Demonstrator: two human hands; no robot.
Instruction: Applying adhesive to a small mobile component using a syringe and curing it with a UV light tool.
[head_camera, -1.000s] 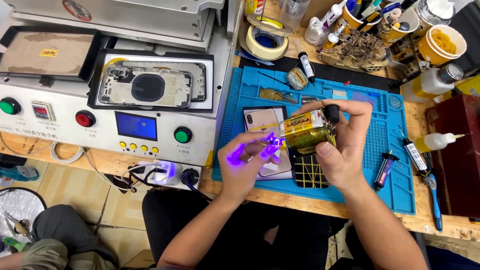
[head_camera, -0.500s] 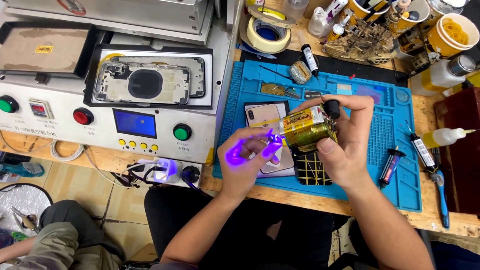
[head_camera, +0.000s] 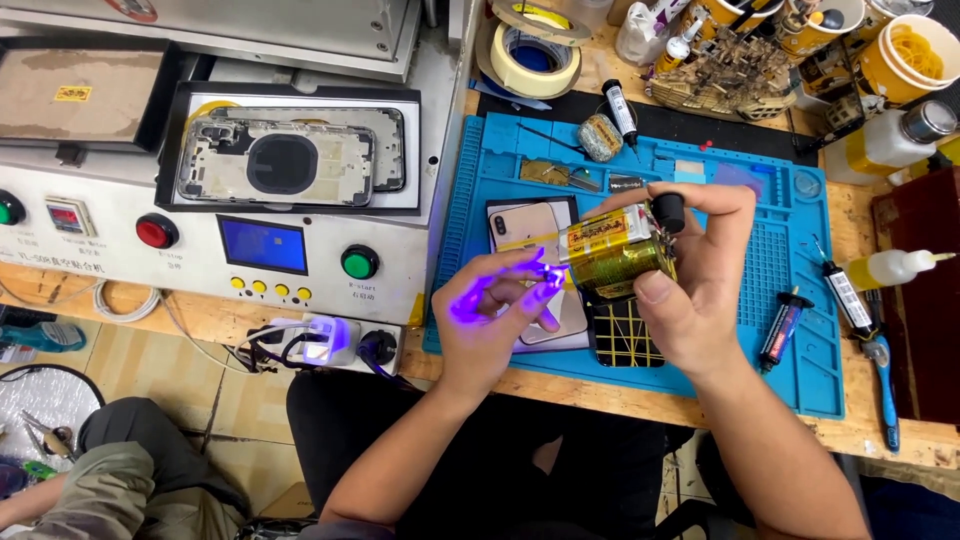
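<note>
Held thing: a small yellow-labelled bottle (head_camera: 612, 250) with a black cap (head_camera: 668, 211), up in the air above the blue work mat (head_camera: 770, 270), not touching it.
Long axis: the bottle lies nearly level, tilted a little, cap end up and to the right, base end pointing left toward the other hand.
Right hand (head_camera: 700, 290): fingers closed around the bottle, thumb pressed along its lower side, the other fingers curled over the top beside the cap.
Left hand (head_camera: 490, 320): just left of the bottle's base, fingertips (head_camera: 535, 275) bunched toward it and bathed in violet light; whether they pinch something small I cannot tell, the glow hides it.
Key relation: the bottle's base sits just beside the left fingertips, touching or nearly so; the right hand has the bottle, the left is nearer its free end.
Under the hands: a pale phone back (head_camera: 530, 240) lies flat on the mat, with a dark gridded phone part (head_camera: 625, 335) beside it.
Further out on the mat: two small black tubes (head_camera: 783, 325) at the right.
Left of the mat: a grey machine (head_camera: 120, 260) with red and green buttons, carrying an opened phone frame (head_camera: 285, 160).
Far edge: rolls of tape (head_camera: 535, 50) and yellow cups (head_camera: 905, 55).
</note>
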